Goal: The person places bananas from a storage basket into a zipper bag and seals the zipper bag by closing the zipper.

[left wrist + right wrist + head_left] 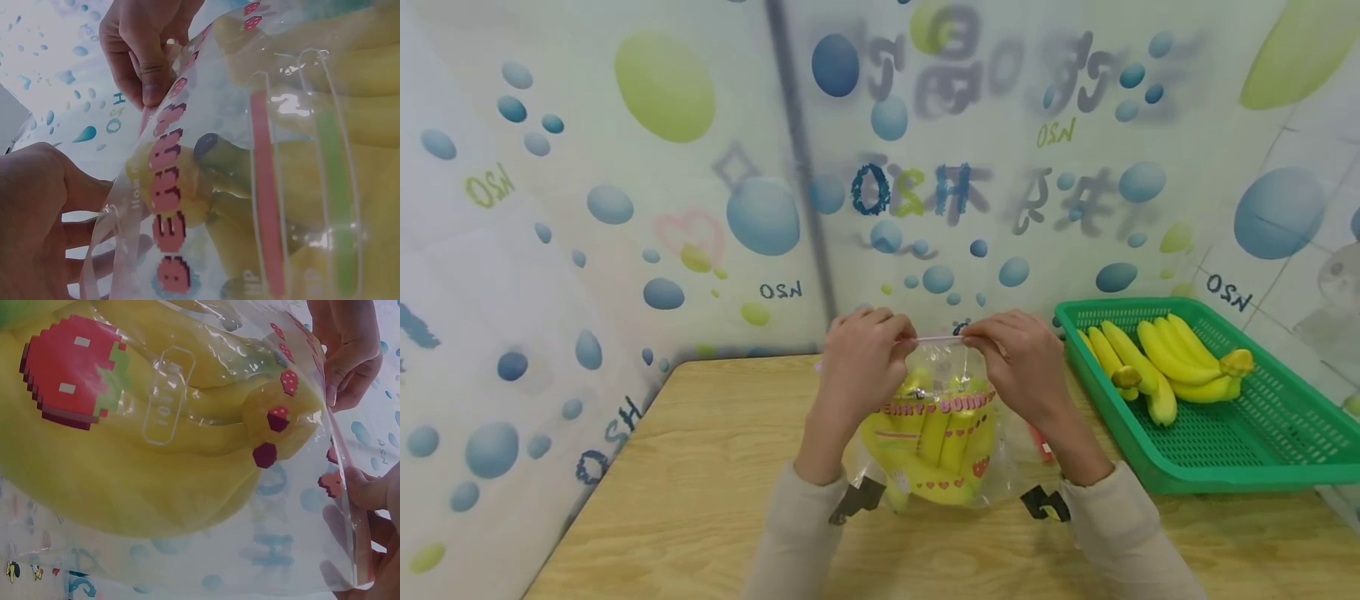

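A clear plastic bag (pixel 1003 475) with printed strawberries, hearts and lettering stands upright on the wooden table. Inside it lies a bunch of yellow bananas (pixel 953 442), stems toward the top. My left hand (pixel 863 362) pinches the pink strip along the bag's top edge from the left. From the right, my right hand (pixel 1026 367) pinches the same strip, which is stretched straight between both hands. In the right wrist view the thumb of the right hand (pixel 378 494) presses on the bag's edge, its fingers behind the film.
A green plastic basket (pixel 1262 479) with more bananas (pixel 1183 354) stands at the right of the table (pixel 715 467). Partly hidden by the right forearm is a small red item (pixel 1041 444). A patterned curtain (pixel 715 192) hangs behind.
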The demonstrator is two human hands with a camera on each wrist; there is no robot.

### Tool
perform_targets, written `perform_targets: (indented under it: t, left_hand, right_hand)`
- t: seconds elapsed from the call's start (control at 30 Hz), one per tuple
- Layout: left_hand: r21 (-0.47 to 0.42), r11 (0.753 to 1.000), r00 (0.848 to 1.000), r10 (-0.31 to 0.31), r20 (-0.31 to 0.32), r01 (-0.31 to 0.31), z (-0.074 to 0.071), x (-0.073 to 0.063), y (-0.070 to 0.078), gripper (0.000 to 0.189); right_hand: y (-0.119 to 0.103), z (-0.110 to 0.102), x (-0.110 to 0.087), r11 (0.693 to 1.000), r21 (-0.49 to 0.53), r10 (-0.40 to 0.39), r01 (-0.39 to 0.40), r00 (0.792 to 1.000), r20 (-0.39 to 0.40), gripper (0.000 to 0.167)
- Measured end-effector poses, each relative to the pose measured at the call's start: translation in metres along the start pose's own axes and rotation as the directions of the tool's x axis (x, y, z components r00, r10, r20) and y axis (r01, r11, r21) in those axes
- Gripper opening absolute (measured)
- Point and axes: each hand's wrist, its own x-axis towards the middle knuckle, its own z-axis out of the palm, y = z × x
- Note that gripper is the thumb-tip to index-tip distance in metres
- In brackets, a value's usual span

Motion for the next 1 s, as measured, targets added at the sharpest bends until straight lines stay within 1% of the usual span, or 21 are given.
perform_targets:
  t: [0.1,0.27,0.47,0.6,0.73,0.83,0.9,1.0]
  left_hand:
    - [-0.005,1.0,1.0,-0.009,0.011,0.009,-0.0014,0.0002,-0.001,0.008]
    - [-0.025,0.999,0.998,-0.04,0.042,0.042,-0.0043,0.0,-0.0033,0.008]
    - [-0.047,0.997,0.997,-0.065,0.043,0.067,-0.0066,-0.0013,-0.0063,0.008]
    - [-0.054,0.996,0.997,-0.066,0.042,0.068,-0.0064,-0.0014,-0.0069,0.008]
    - [-0.064,0.996,0.998,-0.051,0.046,0.054,-0.0057,-0.0014,-0.0057,0.008]
    - [-0.074,0.996,0.998,-0.045,0.053,0.048,-0.0052,-0.0015,-0.0048,0.007]
    - [-0.076,0.996,0.997,-0.042,0.057,0.046,-0.0053,-0.0017,-0.0044,0.007]
    - [-0.077,0.996,0.998,-0.034,0.061,0.038,-0.0057,-0.0018,-0.0038,0.007]
  right_hand:
    - [0.0017,0.0,-0.0001,1.0,0.004,0.003,-0.003,1.0,-0.003,0.004]
    - [0.0044,-0.0018,0.0001,1.0,0.02,0.009,-0.009,1.0,-0.004,0.006]
    - [0.0059,-0.005,0.0011,1.0,0.028,0.012,-0.012,1.0,-0.005,0.007]
    - [0.0066,-0.0061,0.0008,0.999,0.033,0.024,-0.024,1.0,-0.001,0.006]
    - [0.0072,-0.006,0.0004,0.999,0.032,0.04,-0.04,0.999,0.006,0.006]
    - [0.0062,-0.0059,0.0,0.999,0.009,0.047,-0.047,0.999,0.014,0.007]
    - [0.0041,-0.0061,-0.0002,0.999,-0.028,0.038,-0.038,0.999,0.018,0.007]
    - [-0.0006,-0.0054,-0.0006,0.992,-0.122,-0.015,0.018,1.0,0.025,0.007]
